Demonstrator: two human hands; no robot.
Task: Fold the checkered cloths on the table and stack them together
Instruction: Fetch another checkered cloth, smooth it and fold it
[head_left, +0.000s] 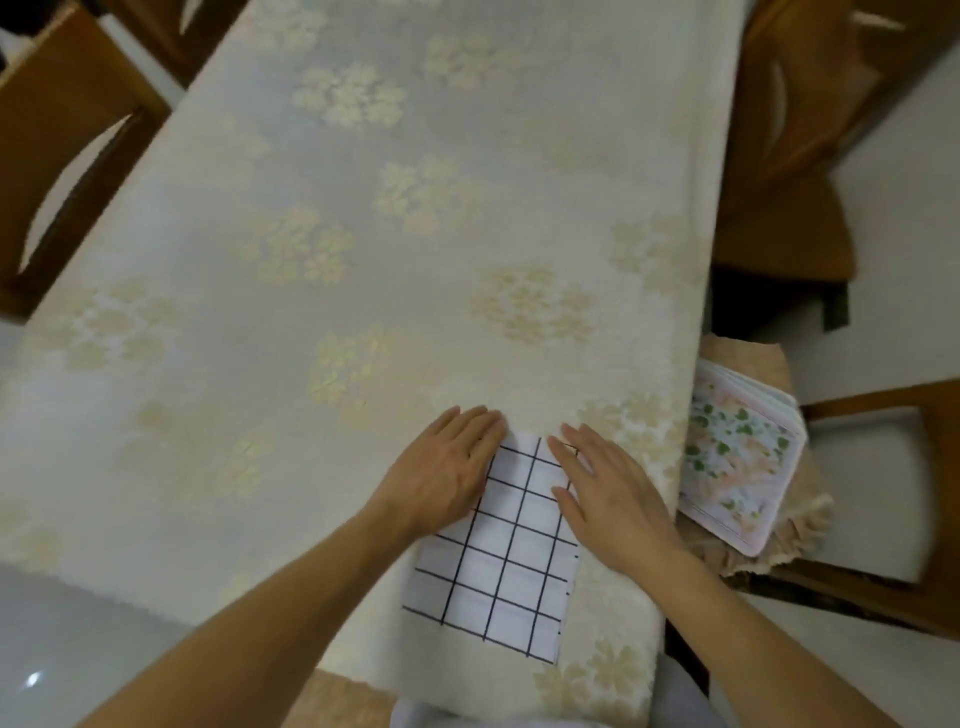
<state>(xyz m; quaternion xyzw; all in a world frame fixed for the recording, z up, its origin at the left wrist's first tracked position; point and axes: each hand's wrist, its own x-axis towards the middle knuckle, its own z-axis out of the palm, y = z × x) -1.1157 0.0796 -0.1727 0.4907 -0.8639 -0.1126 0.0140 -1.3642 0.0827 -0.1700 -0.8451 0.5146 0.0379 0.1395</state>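
Note:
A white checkered cloth (506, 564) with thin black grid lines lies folded into a long rectangle near the table's front right corner. My left hand (447, 475) lies flat on its far left part, fingers straight. My right hand (605, 491) presses flat on its far right edge, fingers straight and pointing away from me. Both hands cover the cloth's far end. Only this one checkered cloth is in view.
The table (363, 234) wears a cream floral tablecloth. A stack of floral-patterned cloths (737, 457) sits on a chair seat (769, 556) just right of the table. Wooden chairs stand at the left (62, 130) and far right (789, 156).

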